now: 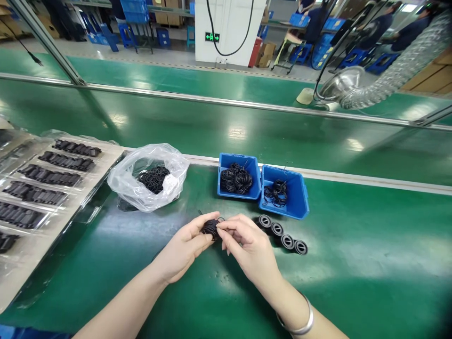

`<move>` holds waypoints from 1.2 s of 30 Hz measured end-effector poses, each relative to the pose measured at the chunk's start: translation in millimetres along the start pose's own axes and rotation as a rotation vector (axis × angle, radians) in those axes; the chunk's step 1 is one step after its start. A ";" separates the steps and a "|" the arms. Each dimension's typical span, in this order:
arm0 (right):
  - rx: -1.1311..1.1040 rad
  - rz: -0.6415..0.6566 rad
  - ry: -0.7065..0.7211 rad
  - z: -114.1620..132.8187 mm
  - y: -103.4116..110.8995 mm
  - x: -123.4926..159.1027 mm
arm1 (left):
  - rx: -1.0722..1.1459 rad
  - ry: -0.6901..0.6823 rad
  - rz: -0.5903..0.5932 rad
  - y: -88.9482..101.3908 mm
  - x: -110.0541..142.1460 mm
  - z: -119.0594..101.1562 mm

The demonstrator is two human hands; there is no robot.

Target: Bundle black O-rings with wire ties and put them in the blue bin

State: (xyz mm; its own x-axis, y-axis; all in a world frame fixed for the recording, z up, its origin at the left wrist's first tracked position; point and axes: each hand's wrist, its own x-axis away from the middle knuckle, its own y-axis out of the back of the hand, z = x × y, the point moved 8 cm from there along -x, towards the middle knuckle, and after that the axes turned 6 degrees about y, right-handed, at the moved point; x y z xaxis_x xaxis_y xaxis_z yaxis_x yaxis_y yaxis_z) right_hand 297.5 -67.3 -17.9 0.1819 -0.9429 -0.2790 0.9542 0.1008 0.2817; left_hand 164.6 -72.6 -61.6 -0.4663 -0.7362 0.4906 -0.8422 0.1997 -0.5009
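Note:
A small bundle of thin black cable [210, 229] is held above the green work surface. My left hand [181, 248] has its fingers and thumb closed round the bundle from the left. On the other side, my right hand [251, 247] pinches at the bundle's right edge, with thumb and fingertips together; a thin cable end sticks up near them. Whatever lies inside the coils is hidden. Several round black parts with slotted faces [287, 242] stand in a slanting row just right of my right hand.
Beyond my hands are two blue bins, the left bin [257, 188] and right bin [300, 193], holding black coiled cables. A clear plastic bag [120, 176] with black rings or cord sits left. Trays of black parts [49, 175] lie farther left. A metal rail [183, 96] crosses behind.

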 end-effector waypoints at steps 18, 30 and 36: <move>0.032 -0.078 -0.008 -0.6 6.2 3.1 | 0.088 -0.067 -0.035 3.7 -1.3 -7.7; 0.128 -0.009 0.028 1.5 0.0 -0.2 | -0.100 -0.076 -0.050 1.7 0.8 -7.8; 0.177 0.004 -0.003 -0.3 0.1 0.1 | -0.108 -0.087 -0.072 4.4 1.5 -6.3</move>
State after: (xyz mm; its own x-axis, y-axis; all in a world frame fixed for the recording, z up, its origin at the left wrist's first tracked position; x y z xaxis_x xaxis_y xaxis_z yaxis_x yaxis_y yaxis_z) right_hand 297.7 -67.3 -18.2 0.1851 -0.9435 -0.2748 0.8967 0.0477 0.4402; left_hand 158.5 -68.7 -58.6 -0.3820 -0.8035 0.4565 -0.8992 0.2092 -0.3842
